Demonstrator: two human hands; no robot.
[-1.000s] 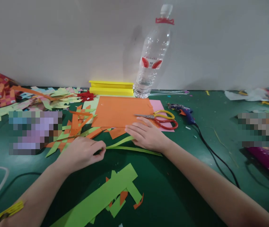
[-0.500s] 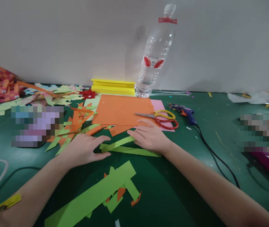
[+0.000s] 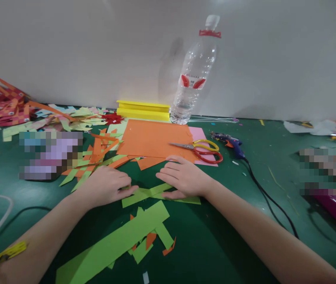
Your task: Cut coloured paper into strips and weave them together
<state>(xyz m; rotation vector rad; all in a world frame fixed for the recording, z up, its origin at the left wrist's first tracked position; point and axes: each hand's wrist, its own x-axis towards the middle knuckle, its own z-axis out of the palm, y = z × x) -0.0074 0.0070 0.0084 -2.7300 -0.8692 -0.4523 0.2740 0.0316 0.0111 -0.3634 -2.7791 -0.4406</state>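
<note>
Folded green paper strips (image 3: 138, 196) lie on the table in front of me, crossing near their middle. My left hand (image 3: 105, 187) is at their left end, fingers curled toward the thumb and closed on the strip's edge; the fingertips are partly hidden. My right hand (image 3: 184, 179) lies over the right part with its fingers stretched out, the thumb resting on the strip. Just beyond the right hand, scissors (image 3: 197, 148) with one yellow and one red handle rest on an orange paper sheet (image 3: 153, 136). A wide green paper piece (image 3: 117, 240) lies nearer to me, over small scraps.
A tall clear bottle (image 3: 195, 75) leans at the wall beside a folded yellow paper piece (image 3: 144, 111). A blue glue gun (image 3: 232, 144) lies right with its cord (image 3: 265, 193). Orange and green strips (image 3: 97, 150) are heaped left, near a blurred-out flat object (image 3: 49, 156).
My left fingers have closed toward the thumb at the strip's left end. My right hand has spread flatter over the strips, its thumb now showing. The left end of the strips has shifted down.
</note>
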